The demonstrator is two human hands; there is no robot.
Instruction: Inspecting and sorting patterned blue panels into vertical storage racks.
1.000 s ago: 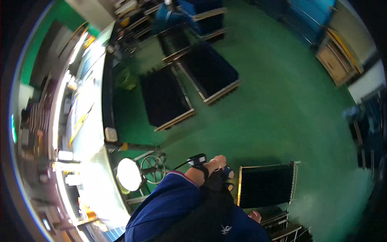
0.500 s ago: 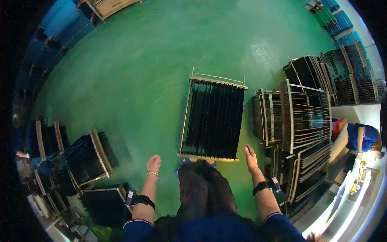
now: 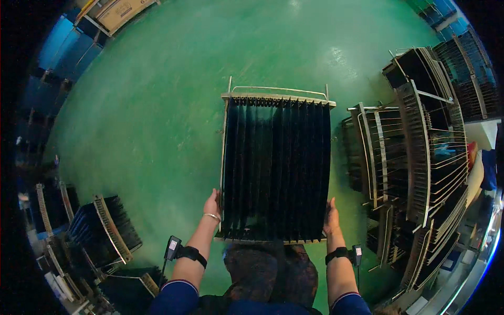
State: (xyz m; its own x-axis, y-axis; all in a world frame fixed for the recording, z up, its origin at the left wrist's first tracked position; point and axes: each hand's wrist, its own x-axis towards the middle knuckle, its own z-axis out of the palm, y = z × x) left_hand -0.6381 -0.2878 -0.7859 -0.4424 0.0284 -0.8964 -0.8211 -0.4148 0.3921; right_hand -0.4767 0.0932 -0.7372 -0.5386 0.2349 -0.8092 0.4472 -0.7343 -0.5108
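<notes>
A metal rack filled with upright dark sheets or panels stands out in front of my body. It has a pale notched bar and a thin wire handle at its far end. My left hand grips its left side close to the near end, with the fingertips partly behind the frame. Opposite it, my right hand holds the right side, its fingers partly hidden by the rack. Whether the rack rests on the floor or hangs above it, I cannot tell.
Stacked racks stand close on the right, with a person in blue behind them. More racks with dark panels are at the lower left. Blue bins and a cardboard box line the far left. The floor is green.
Both hands have come in from beside the rack to its two sides and taken hold. The rack looks larger and closer to me, and its near end now covers my feet.
</notes>
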